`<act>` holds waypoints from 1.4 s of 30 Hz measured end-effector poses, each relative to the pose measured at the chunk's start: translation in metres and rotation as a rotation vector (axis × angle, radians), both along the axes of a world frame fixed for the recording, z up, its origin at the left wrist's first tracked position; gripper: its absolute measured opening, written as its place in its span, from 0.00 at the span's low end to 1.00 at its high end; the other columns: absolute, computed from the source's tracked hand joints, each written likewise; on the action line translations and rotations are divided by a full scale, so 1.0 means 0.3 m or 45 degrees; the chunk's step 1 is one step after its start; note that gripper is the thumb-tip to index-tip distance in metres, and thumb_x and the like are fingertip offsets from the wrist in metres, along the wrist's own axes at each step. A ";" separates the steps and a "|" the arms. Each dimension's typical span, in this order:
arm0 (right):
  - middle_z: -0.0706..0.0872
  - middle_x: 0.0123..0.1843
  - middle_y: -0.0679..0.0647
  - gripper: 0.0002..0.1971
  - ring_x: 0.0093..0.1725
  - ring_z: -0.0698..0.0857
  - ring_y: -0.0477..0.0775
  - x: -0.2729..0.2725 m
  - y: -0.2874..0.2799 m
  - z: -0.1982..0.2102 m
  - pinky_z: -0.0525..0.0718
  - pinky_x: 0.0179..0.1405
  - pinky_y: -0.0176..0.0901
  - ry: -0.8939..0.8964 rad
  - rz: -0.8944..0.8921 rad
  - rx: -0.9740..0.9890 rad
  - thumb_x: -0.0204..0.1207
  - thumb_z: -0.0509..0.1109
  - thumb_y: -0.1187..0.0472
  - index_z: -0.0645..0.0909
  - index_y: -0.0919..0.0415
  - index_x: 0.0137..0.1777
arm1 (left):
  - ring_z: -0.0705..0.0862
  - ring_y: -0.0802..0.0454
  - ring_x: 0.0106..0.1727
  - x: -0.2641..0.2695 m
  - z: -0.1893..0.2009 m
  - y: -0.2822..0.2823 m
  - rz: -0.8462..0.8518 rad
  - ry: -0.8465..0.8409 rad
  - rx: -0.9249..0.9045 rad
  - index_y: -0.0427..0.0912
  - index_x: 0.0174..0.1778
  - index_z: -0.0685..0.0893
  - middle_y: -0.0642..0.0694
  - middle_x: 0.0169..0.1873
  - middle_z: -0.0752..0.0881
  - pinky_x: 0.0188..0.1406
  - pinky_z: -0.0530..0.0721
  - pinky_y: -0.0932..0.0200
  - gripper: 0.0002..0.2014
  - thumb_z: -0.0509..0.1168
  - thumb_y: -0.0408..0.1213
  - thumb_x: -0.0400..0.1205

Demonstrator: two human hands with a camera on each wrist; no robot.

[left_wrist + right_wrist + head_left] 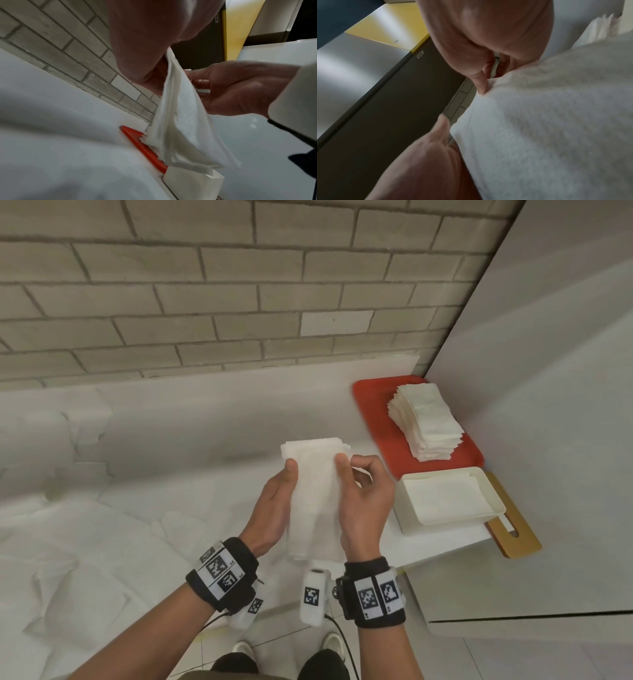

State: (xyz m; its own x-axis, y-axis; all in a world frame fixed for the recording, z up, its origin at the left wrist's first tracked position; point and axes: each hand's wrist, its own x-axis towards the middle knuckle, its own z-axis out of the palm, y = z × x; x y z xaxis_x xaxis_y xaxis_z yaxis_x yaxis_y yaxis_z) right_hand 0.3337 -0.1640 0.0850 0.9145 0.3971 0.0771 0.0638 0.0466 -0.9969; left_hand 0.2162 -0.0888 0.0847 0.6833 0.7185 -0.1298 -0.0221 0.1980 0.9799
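White napkin [313, 501] is gripped between left hand [274, 505] and right hand [368, 501], thumbs in front; fingers curled behind it are mostly hidden. Its lower edge is blurred.

white napkin [313, 494], upright, midair

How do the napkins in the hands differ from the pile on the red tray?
The held napkins are gripped by the left hand and right hand; the pile lies on the red tray. The held napkins sag; the pile is flat and thicker. Both are white.
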 end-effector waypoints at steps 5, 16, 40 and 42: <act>0.93 0.46 0.49 0.07 0.55 0.93 0.56 0.116 -0.066 0.022 0.90 0.58 0.46 0.012 0.042 0.074 0.81 0.84 0.60 0.89 0.56 0.45 | 0.95 0.45 0.59 0.129 0.001 -0.067 -0.023 0.118 0.126 0.44 0.63 0.92 0.44 0.56 0.96 0.64 0.91 0.39 0.27 0.61 0.63 0.90; 0.90 0.65 0.37 0.32 0.61 0.89 0.34 0.593 -0.421 -0.033 0.92 0.62 0.44 0.010 0.789 -0.559 0.74 0.88 0.46 0.76 0.40 0.75 | 0.94 0.46 0.63 0.532 0.016 -0.241 0.121 0.006 -0.043 0.44 0.68 0.89 0.46 0.60 0.95 0.65 0.91 0.39 0.15 0.67 0.49 0.92; 0.81 0.65 0.58 0.18 0.61 0.82 0.63 1.065 -0.516 -0.206 0.85 0.56 0.56 -0.914 0.578 -1.263 0.83 0.78 0.48 0.81 0.47 0.70 | 0.78 0.45 0.58 0.949 -0.254 -0.349 -0.386 0.797 1.479 0.46 0.57 0.90 0.47 0.58 0.80 0.50 0.83 0.48 0.08 0.72 0.44 0.88; 0.77 0.71 0.56 0.20 0.68 0.80 0.62 1.063 -0.479 -0.233 0.82 0.69 0.56 -0.783 0.846 -1.468 0.81 0.80 0.47 0.79 0.44 0.69 | 0.81 0.44 0.65 0.976 -0.236 -0.350 -0.686 0.983 1.321 0.45 0.55 0.89 0.48 0.61 0.82 0.55 0.85 0.44 0.06 0.73 0.42 0.88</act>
State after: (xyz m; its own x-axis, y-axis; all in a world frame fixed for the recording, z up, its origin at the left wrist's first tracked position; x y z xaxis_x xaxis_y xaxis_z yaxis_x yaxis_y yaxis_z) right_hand 0.6526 -0.3077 0.0152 0.4838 0.8338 -0.2659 0.7689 -0.5501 -0.3259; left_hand 0.5090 -0.1937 0.0138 0.9030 0.3934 -0.1727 0.4290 -0.8033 0.4132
